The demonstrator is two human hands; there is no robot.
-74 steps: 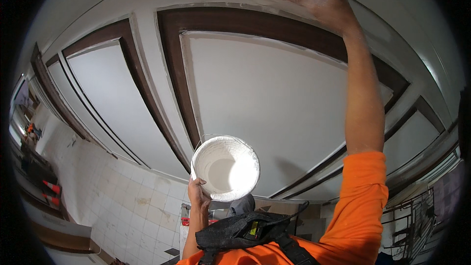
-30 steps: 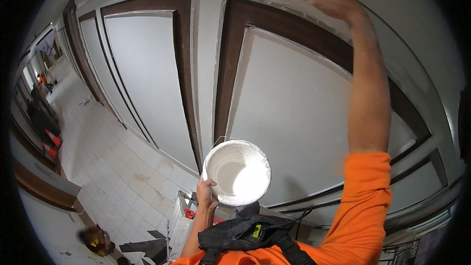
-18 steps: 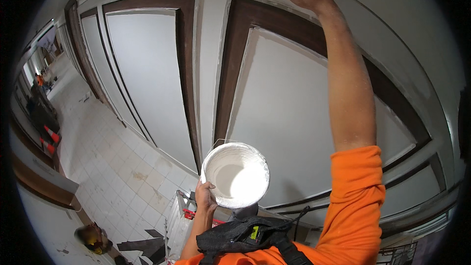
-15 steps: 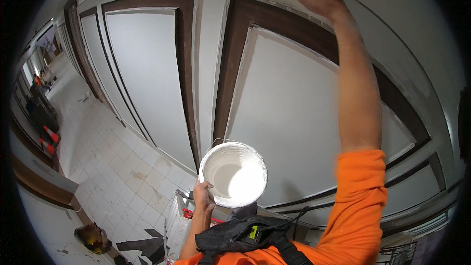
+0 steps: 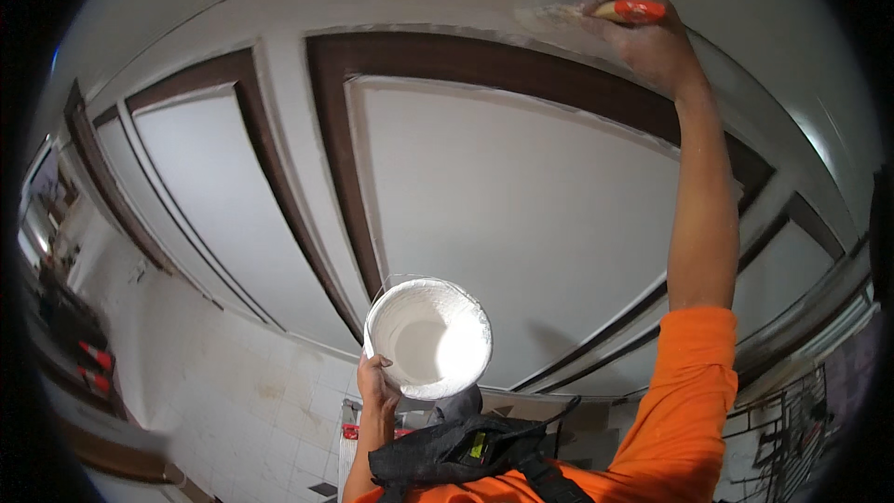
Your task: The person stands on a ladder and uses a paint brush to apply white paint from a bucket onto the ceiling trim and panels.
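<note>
My right hand (image 5: 643,37) is raised high at the upper right, wrapped round a paintbrush (image 5: 638,10) with an orange-red and pale wooden handle. Its pale bristles point left against the white wall band (image 5: 466,9) above a dark brown panel frame (image 5: 419,48). Down at my waist, my left hand (image 5: 376,382) grips the rim of a white bucket (image 5: 475,354), thumb over the edge. White paint coats the bucket's inside, and a bright light spot falls in it. A thin wire handle (image 5: 400,276) stands up behind the rim.
White inset panels (image 5: 521,186) with dark frames line the wall ahead. A red and grey ladder-like piece (image 5: 352,428) is below my left arm. Orange cones (image 5: 96,368) stand far left on the tiled floor (image 5: 251,391). A metal rack (image 5: 782,438) is at lower right.
The view has swung right, so the panels appear further left. My right hand with the paintbrush sits lower and further right in view; the bucket stays in my left hand.
</note>
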